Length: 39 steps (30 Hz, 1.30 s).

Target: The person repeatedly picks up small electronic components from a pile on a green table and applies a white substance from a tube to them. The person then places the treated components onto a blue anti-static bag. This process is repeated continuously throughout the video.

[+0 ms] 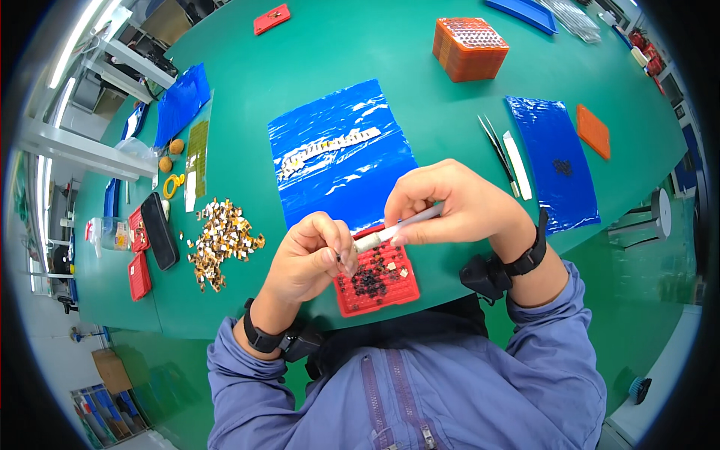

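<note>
Nearest us, a red tray (390, 289) at the surface's (420, 82) near edge holds small dark parts in its cells. Our left hand (307, 259) pinches a tiny part over it, grip closed. Our right hand (450, 202) grips a white tool (394, 231), tip meeting the left fingers. An orange tray stack (469, 49) sits far off.

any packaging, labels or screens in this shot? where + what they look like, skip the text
Blue plastic bag: table centre, beyond the hands, flat, glossy, with a white label strip across it.
Second blue bag: right of centre, flat, dark bits on it.
Orange tray stack: far centre, boxy, gridded top.
Red grid tray: under the hands, square.
No screens visible.
</note>
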Each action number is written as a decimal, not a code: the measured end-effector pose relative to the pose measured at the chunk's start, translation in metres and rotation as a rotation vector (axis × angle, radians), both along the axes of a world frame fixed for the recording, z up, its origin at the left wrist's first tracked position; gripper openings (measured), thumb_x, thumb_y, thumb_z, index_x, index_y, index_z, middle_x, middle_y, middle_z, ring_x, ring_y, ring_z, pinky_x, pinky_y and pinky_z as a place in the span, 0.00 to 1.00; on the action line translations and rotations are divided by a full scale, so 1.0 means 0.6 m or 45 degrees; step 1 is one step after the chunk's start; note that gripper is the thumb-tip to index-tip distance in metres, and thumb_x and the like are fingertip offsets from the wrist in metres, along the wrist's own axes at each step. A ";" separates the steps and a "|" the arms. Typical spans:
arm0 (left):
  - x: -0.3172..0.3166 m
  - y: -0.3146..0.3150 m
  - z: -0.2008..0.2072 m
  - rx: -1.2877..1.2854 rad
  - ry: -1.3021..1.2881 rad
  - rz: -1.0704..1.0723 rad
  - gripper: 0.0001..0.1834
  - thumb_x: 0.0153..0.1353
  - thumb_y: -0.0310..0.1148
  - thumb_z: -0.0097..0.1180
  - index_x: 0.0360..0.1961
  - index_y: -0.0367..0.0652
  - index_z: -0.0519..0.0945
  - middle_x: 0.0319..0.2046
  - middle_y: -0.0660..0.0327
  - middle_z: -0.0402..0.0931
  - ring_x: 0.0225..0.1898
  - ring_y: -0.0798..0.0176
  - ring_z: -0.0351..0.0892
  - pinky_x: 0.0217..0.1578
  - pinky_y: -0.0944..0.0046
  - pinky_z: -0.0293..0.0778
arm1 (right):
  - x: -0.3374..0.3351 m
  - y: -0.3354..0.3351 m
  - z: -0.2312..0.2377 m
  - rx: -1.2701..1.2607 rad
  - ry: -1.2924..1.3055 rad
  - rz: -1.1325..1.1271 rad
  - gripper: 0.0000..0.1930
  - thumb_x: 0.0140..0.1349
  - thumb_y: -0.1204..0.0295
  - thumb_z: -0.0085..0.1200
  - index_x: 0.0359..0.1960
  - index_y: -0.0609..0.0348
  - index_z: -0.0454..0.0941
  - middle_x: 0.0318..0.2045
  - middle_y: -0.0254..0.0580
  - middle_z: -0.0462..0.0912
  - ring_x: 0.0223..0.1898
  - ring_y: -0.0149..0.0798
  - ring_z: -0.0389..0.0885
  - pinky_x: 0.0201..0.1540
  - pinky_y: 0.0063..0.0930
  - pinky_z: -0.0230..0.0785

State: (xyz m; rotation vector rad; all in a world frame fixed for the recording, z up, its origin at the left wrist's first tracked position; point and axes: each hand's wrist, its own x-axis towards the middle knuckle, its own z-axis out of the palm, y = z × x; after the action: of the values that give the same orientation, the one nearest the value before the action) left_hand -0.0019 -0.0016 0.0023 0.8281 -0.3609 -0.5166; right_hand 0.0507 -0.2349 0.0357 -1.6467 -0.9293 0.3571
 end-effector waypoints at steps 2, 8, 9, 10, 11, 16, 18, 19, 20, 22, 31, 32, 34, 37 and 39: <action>0.001 0.000 0.001 -0.017 -0.031 -0.005 0.09 0.60 0.34 0.52 0.30 0.43 0.65 0.24 0.63 0.65 0.26 0.67 0.68 0.28 0.69 0.71 | 0.003 -0.003 0.002 -0.027 0.022 -0.021 0.07 0.49 0.75 0.62 0.28 0.62 0.77 0.19 0.31 0.74 0.20 0.23 0.67 0.21 0.19 0.58; 0.020 0.026 0.018 0.293 -0.010 0.273 0.07 0.60 0.29 0.51 0.31 0.42 0.66 0.26 0.63 0.66 0.28 0.67 0.69 0.29 0.71 0.69 | 0.017 -0.006 -0.003 0.024 0.194 -0.211 0.07 0.54 0.72 0.59 0.30 0.64 0.76 0.20 0.28 0.74 0.21 0.18 0.67 0.21 0.14 0.57; 0.024 0.032 0.023 0.391 -0.010 0.349 0.06 0.60 0.28 0.51 0.31 0.42 0.67 0.27 0.63 0.67 0.28 0.67 0.69 0.29 0.72 0.69 | 0.019 -0.005 -0.009 0.057 0.230 -0.242 0.07 0.54 0.72 0.59 0.30 0.64 0.76 0.20 0.28 0.75 0.22 0.18 0.67 0.22 0.13 0.57; 0.030 0.038 0.027 0.475 -0.012 0.367 0.03 0.60 0.26 0.51 0.33 0.40 0.69 0.28 0.63 0.69 0.29 0.69 0.70 0.31 0.73 0.69 | 0.023 -0.004 -0.015 0.059 0.264 -0.249 0.07 0.55 0.72 0.59 0.31 0.63 0.76 0.21 0.29 0.76 0.22 0.18 0.68 0.22 0.12 0.58; 0.038 0.042 0.033 0.592 -0.044 0.375 0.03 0.60 0.26 0.51 0.33 0.39 0.70 0.27 0.64 0.70 0.29 0.70 0.71 0.31 0.73 0.69 | 0.024 -0.005 -0.015 0.054 0.278 -0.253 0.07 0.55 0.72 0.59 0.31 0.63 0.76 0.22 0.29 0.76 0.22 0.18 0.68 0.22 0.12 0.58; 0.108 0.061 0.044 1.141 -0.279 0.480 0.04 0.57 0.27 0.55 0.32 0.38 0.74 0.25 0.68 0.73 0.28 0.76 0.71 0.31 0.76 0.67 | 0.026 0.000 -0.021 0.024 0.233 -0.248 0.08 0.56 0.72 0.59 0.31 0.63 0.76 0.23 0.30 0.77 0.23 0.18 0.69 0.23 0.12 0.59; 0.134 0.066 0.037 1.362 -0.329 0.492 0.04 0.57 0.27 0.55 0.31 0.38 0.75 0.25 0.68 0.73 0.28 0.76 0.71 0.31 0.76 0.66 | 0.028 0.003 -0.028 0.097 0.244 -0.277 0.08 0.53 0.71 0.60 0.29 0.62 0.77 0.19 0.30 0.75 0.20 0.19 0.67 0.21 0.16 0.59; 0.146 0.069 0.030 1.486 -0.355 0.487 0.04 0.57 0.27 0.55 0.30 0.38 0.75 0.25 0.67 0.72 0.28 0.75 0.70 0.31 0.76 0.66 | 0.029 0.004 -0.030 0.135 0.249 -0.294 0.08 0.52 0.70 0.60 0.28 0.61 0.77 0.17 0.30 0.73 0.19 0.20 0.66 0.19 0.19 0.58; 0.154 0.071 0.025 1.611 -0.380 0.482 0.04 0.57 0.28 0.55 0.30 0.38 0.75 0.26 0.67 0.72 0.29 0.74 0.70 0.32 0.75 0.66 | 0.030 0.004 -0.029 0.110 0.218 -0.303 0.08 0.52 0.70 0.60 0.28 0.61 0.77 0.16 0.31 0.74 0.19 0.21 0.67 0.20 0.19 0.59; 0.164 0.066 0.014 1.865 -0.689 0.589 0.05 0.55 0.29 0.57 0.28 0.38 0.76 0.26 0.64 0.71 0.30 0.71 0.70 0.33 0.73 0.67 | 0.030 0.002 -0.029 0.054 0.162 -0.332 0.08 0.52 0.70 0.60 0.28 0.62 0.78 0.16 0.32 0.74 0.18 0.23 0.67 0.20 0.20 0.60; 0.185 0.071 -0.004 2.196 -0.849 0.622 0.07 0.49 0.34 0.61 0.27 0.42 0.81 0.34 0.53 0.71 0.42 0.54 0.68 0.45 0.60 0.66 | 0.027 0.001 -0.024 -0.018 0.080 -0.333 0.08 0.54 0.71 0.60 0.30 0.62 0.77 0.19 0.30 0.76 0.20 0.19 0.66 0.21 0.15 0.58; 0.185 0.072 -0.003 2.195 -0.845 0.615 0.07 0.49 0.34 0.61 0.27 0.42 0.81 0.34 0.53 0.71 0.43 0.54 0.68 0.45 0.60 0.66 | 0.027 0.001 -0.022 -0.023 0.066 -0.335 0.07 0.53 0.71 0.60 0.30 0.62 0.77 0.18 0.30 0.76 0.20 0.19 0.66 0.21 0.15 0.58; 0.185 0.074 -0.003 2.190 -0.833 0.607 0.07 0.49 0.34 0.61 0.27 0.42 0.81 0.34 0.53 0.71 0.43 0.54 0.68 0.45 0.59 0.66 | 0.026 0.001 -0.020 -0.034 0.039 -0.343 0.07 0.53 0.71 0.60 0.29 0.62 0.77 0.18 0.30 0.75 0.19 0.19 0.66 0.20 0.15 0.58; 0.187 0.077 -0.001 2.184 -0.810 0.594 0.07 0.49 0.34 0.61 0.27 0.42 0.81 0.33 0.53 0.71 0.42 0.54 0.69 0.45 0.59 0.66 | 0.027 0.000 -0.023 -0.031 0.073 -0.353 0.10 0.51 0.68 0.59 0.29 0.63 0.77 0.18 0.40 0.77 0.20 0.29 0.73 0.23 0.25 0.65; 0.190 0.079 -0.001 2.174 -0.803 0.567 0.07 0.49 0.34 0.61 0.27 0.42 0.81 0.32 0.53 0.71 0.41 0.55 0.69 0.44 0.60 0.66 | 0.029 0.000 -0.027 -0.035 0.084 -0.351 0.10 0.51 0.68 0.59 0.29 0.63 0.77 0.18 0.40 0.77 0.20 0.29 0.73 0.23 0.25 0.65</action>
State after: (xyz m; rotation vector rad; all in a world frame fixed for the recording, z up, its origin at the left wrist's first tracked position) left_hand 0.1120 0.0457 0.0019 2.6804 -0.2218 0.0016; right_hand 0.0682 -0.2348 0.0193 -1.7509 -0.6398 0.2342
